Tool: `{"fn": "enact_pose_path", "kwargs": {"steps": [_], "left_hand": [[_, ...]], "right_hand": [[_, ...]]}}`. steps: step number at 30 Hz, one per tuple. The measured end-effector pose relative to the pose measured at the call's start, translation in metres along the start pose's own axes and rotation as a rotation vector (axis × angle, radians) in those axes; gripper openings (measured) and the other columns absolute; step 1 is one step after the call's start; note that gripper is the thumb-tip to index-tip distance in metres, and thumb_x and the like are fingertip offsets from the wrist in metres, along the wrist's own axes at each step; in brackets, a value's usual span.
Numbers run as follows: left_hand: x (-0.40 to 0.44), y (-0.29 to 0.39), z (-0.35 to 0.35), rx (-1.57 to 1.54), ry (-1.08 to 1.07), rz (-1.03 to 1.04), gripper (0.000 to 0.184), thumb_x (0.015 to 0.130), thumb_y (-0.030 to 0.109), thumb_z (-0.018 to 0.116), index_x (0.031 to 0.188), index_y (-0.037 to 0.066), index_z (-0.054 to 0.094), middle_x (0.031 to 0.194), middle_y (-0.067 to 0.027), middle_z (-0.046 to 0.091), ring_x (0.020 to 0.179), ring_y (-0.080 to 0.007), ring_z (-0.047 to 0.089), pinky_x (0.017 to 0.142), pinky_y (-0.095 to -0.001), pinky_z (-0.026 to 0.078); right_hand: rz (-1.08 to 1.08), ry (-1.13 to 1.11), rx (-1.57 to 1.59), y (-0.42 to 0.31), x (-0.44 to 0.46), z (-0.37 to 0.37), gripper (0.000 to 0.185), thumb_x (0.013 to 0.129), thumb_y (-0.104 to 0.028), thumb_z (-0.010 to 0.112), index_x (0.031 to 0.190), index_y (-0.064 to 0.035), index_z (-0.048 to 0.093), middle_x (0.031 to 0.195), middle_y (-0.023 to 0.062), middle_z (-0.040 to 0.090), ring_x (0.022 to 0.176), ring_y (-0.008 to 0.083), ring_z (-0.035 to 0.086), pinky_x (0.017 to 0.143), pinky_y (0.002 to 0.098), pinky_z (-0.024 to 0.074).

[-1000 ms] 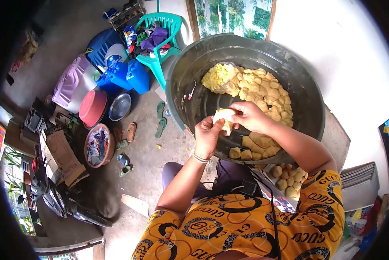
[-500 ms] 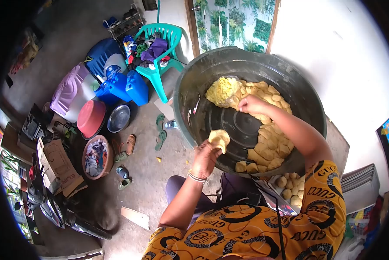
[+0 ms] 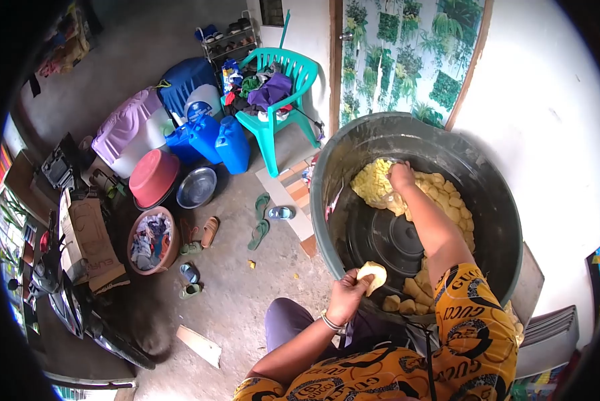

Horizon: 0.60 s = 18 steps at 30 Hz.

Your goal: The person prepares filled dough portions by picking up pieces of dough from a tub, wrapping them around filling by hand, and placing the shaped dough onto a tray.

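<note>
My left hand (image 3: 346,299) pinches a flattened round of pale yellow dough (image 3: 373,276) near the front rim of a big dark green tub (image 3: 326,220). Deep in the tub, my right hand (image 3: 401,176) is closed, its fingertips hidden among small yellow chunks (image 3: 373,177) in a clear plastic bag. Whatever those fingers grip is too small to make out. Beside the bag, many rounded dough pieces (image 3: 450,200) lie along the tub's right side. Several thicker lumps (image 3: 407,306) sit at its near edge, and my right forearm covers part of the pile.
A green plastic chair (image 3: 266,137) piled with clothes stands beyond the tub, near a patterned door (image 3: 407,60). Blue jerrycans (image 3: 232,146), a red basin (image 3: 154,177), a metal basin (image 3: 197,187) and a laundry tub (image 3: 169,257) are at left. Slippers (image 3: 260,234) lie on the floor.
My right hand has moved from the dough's edge into the yellow chunks. My left hand still holds the dough round, now lower against the tub's front rim. The camera view has shifted.
</note>
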State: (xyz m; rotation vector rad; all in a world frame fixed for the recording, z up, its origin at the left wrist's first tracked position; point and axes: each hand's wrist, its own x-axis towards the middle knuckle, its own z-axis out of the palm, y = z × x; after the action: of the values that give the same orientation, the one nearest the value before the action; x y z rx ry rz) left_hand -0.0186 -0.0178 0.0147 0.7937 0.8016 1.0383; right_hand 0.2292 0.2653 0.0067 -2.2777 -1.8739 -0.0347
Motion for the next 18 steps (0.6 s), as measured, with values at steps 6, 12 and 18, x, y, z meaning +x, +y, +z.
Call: {"fn": "enact_pose_path", "kwargs": {"steps": [6,12,18], "left_hand": [[0.002,0.002,0.005,0.114,-0.042,0.061,0.019,0.089,0.013,0.06,0.098,-0.004,0.061,0.088,-0.0024,0.064,0.076,-0.0055,0.055,0.069,-0.0201,0.045],[0.002,0.001,0.004,0.061,-0.004,0.055,0.019,0.09,0.012,0.059,0.099,-0.004,0.06,0.089,-0.0025,0.063,0.078,-0.006,0.056,0.071,-0.0199,0.044],[0.005,-0.006,-0.002,0.007,-0.031,0.056,0.018,0.091,0.01,0.057,0.102,-0.004,0.058,0.092,-0.0023,0.062,0.081,-0.0056,0.055,0.073,-0.0196,0.043]], "right_hand": [[-0.101,-0.029,0.246,0.021,0.008,-0.004,0.019,0.068,-0.02,0.069,0.085,-0.0097,0.068,0.088,0.0127,0.066,0.089,0.0298,0.062,0.08,0.0383,0.0486],[-0.204,0.013,0.354,0.031,0.009,0.007,0.018,0.07,-0.016,0.067,0.086,-0.0082,0.068,0.083,0.0117,0.068,0.083,0.0292,0.064,0.078,0.0353,0.0497],[0.061,-0.128,0.834,0.025,0.006,0.0,0.014,0.077,-0.012,0.063,0.087,-0.0031,0.067,0.073,0.0116,0.068,0.064,0.0197,0.067,0.064,0.0311,0.0519]]}}
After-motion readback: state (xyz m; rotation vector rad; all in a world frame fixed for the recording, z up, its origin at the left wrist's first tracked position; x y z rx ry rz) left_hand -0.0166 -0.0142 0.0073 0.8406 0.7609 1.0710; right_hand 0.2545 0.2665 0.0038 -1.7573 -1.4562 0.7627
